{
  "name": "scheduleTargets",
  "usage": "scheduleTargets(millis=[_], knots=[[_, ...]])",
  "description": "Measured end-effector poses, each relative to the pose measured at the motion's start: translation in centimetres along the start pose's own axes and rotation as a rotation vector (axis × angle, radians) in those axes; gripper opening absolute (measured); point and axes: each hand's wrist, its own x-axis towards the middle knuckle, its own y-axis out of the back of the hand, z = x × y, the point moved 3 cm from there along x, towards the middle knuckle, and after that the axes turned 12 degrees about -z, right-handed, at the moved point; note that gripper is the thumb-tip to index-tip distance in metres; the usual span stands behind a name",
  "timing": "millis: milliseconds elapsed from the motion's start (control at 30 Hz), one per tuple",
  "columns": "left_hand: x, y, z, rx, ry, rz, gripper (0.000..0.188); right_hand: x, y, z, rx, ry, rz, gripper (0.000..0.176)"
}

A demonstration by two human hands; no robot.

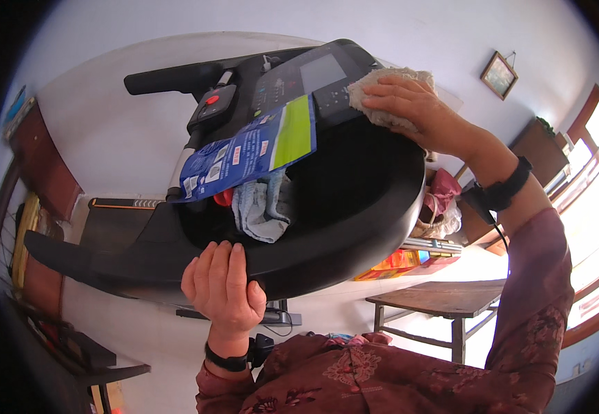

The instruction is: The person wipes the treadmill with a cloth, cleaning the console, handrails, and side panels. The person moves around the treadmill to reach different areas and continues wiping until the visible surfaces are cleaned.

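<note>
Before me stands a black treadmill console (pixel 325 259) with a grey display (pixel 323 72) and a handrail (pixel 170 78). My right hand (pixel 408 103) presses a beige cloth (pixel 382 98) onto the console's far right edge. On the near rim rests my left hand (pixel 227 290), its fingers curled over the edge with no separate thing in it. A blue and green plastic packet (pixel 247 150) bearing writing lies across the console. Below it, a folded light-blue cloth (pixel 263 209) sits in the black recess, beside a partly hidden red thing (pixel 223 197).
The treadmill's running deck (pixel 118 227) extends to the left. At right stand a wooden table (pixel 439 298), colourful boxes (pixel 395 264) and a basket with bags (pixel 436 217). A framed picture (pixel 499 75) hangs on the wall. Dark wooden furniture (pixel 40 155) lines the left side.
</note>
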Motion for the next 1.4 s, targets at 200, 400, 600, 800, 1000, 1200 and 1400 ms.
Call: scheduleTargets(millis=[200, 400, 600, 800, 1000, 1200, 1400], knots=[[-0.1, 0.0, 0.0, -0.011, 0.005, -0.003, 0.044, 1.9, -1.5, -3.3, -0.063, 0.297, -0.303, 0.044], [-0.2, 0.1, 0.0, -0.008, -0.004, -0.022, 0.044, 4.8, -3.1, -5.0, -0.107, 0.36, -0.357, 0.035], [-0.2, 0.1, 0.0, 0.004, -0.024, -0.041, 0.045, 1.8, -1.2, -3.0, -0.278, 0.274, -0.209, 0.031], [-0.3, -0.1, 0.0, 0.013, -0.023, -0.035, 0.045, -4.2, 0.2, 1.5, -0.014, -0.075, -0.033, 0.059], [0.0, 0.0, 0.4, 0.021, -0.007, -0.026, 0.046, -8.4, -0.2, 4.7, 0.024, -0.296, 0.212, 0.072], [0.2, 0.0, 1.2, 0.051, 0.04, -0.004, 0.043, -8.2, -1.2, 5.7, 0.278, -0.182, 0.612, 0.064], [0.3, 0.0, 1.9, 0.071, 0.082, -0.029, 0.043, -6.9, -5.3, 3.6, 0.355, 0.13, 0.631, 0.063]])
